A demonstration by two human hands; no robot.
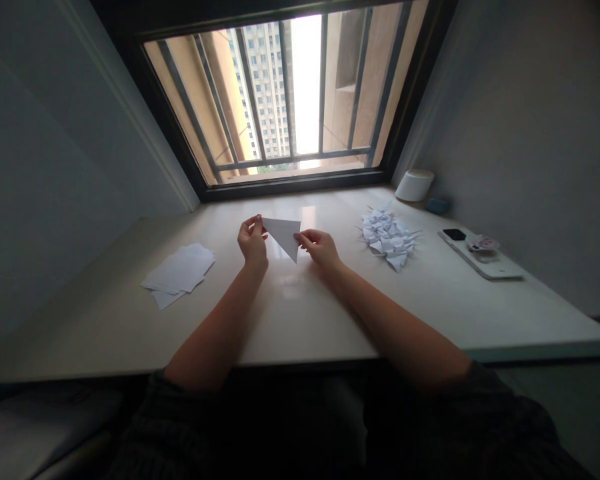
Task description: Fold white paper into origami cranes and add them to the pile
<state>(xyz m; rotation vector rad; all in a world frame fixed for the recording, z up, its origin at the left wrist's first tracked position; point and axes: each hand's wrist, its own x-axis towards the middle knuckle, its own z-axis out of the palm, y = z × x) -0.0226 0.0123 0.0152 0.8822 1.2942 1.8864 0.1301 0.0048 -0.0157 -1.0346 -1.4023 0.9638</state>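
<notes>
A white sheet of paper folded into a triangle (285, 235) is held up above the middle of the table. My left hand (253, 241) pinches its upper left corner between thumb and fingers. On the other side, my right hand (321, 248) grips the right edge with its fingertips. One point of the triangle hangs downward between the hands. To the left lies a loose stack of white paper sheets (183, 268), fanned unevenly. A heap of folded white paper pieces (387, 235) sits to the right of my right hand.
The white table (300, 320) runs up to a barred window (290, 93). At the right lies a phone (497, 265) with a small round object (483, 243) on it. A white cylindrical container (414, 185) and a dark bluish item (437, 205) stand in the back right corner.
</notes>
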